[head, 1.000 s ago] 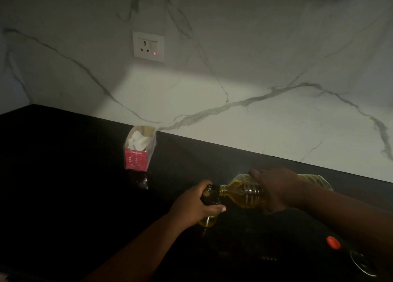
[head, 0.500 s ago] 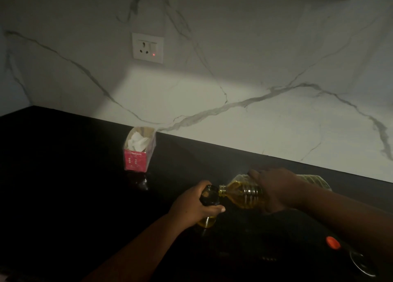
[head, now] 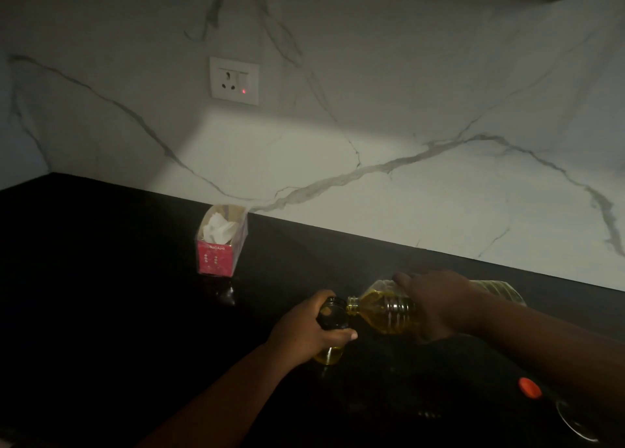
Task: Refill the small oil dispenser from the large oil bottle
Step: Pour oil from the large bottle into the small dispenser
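The small oil dispenser stands on the black counter, dark at its open top and yellow with oil at its base. My left hand grips it around the body. The large clear oil bottle, holding yellow oil, is tipped almost flat with its open mouth at the dispenser's rim. My right hand grips the bottle from above near its shoulder and hides much of the body.
A pink tissue box stands at the back against the marble wall. An orange-red cap lies on the black counter at the right, beside a dim round glass object. A wall socket sits above.
Both hands, the bottle and the dispenser keep nearly the same pose; the view has only shifted slightly.
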Available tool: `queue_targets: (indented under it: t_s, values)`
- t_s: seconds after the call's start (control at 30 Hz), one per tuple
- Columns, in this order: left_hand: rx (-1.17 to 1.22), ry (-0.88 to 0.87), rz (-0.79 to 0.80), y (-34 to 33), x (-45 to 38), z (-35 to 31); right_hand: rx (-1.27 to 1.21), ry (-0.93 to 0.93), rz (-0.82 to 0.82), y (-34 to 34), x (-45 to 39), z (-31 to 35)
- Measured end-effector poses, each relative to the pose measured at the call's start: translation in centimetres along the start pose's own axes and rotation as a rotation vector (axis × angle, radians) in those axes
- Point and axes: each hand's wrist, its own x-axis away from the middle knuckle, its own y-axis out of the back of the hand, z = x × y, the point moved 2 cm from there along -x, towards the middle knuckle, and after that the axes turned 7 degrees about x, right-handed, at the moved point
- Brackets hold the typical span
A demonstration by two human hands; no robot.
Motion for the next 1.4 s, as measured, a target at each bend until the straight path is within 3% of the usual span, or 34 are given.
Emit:
queue_targets:
  t_s: [1.4]
  values:
    - [-0.003, -0.015, 0.007, 0.02, -0.12, 0.34, 0.021, -0.011, 0.031, 0.69, 0.33, 0.44]
